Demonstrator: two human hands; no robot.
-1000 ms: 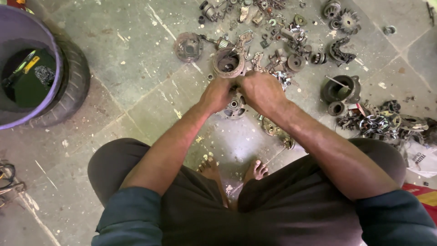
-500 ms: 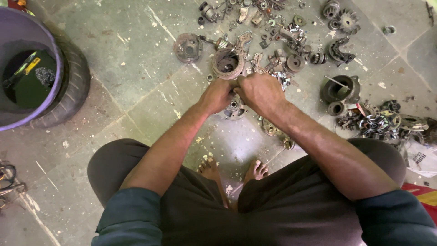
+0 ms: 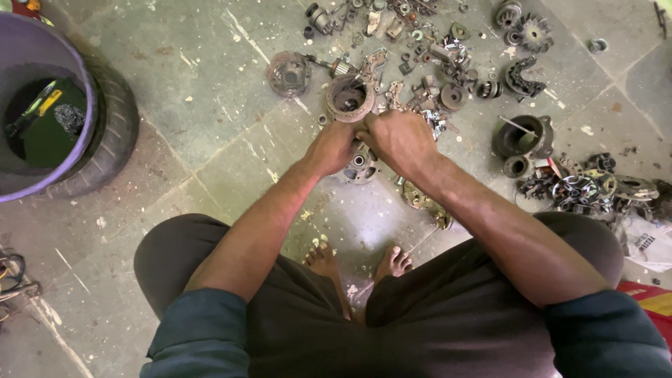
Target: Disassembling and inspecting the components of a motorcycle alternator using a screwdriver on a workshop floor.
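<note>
Two hands closed together on a small part over a stone floor strewn with metal parts

A purple tub (image 3: 31, 49) set in a black tyre (image 3: 115, 133) is seen at the left; a rusty round housing (image 3: 349, 98) lies just beyond the knuckles. The left hand (image 3: 334, 145) and right hand (image 3: 400, 138) are pressed side by side, fingers curled tight around something mostly hidden, directly above a small bearing plate (image 3: 360, 166) on the floor

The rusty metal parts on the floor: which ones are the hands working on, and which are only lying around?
In hand:
left hand and right hand together at the rusty round housing.

Lying about:
round cover
dark cup-shaped casing
toothed fan
purple bucket in tyre
</note>
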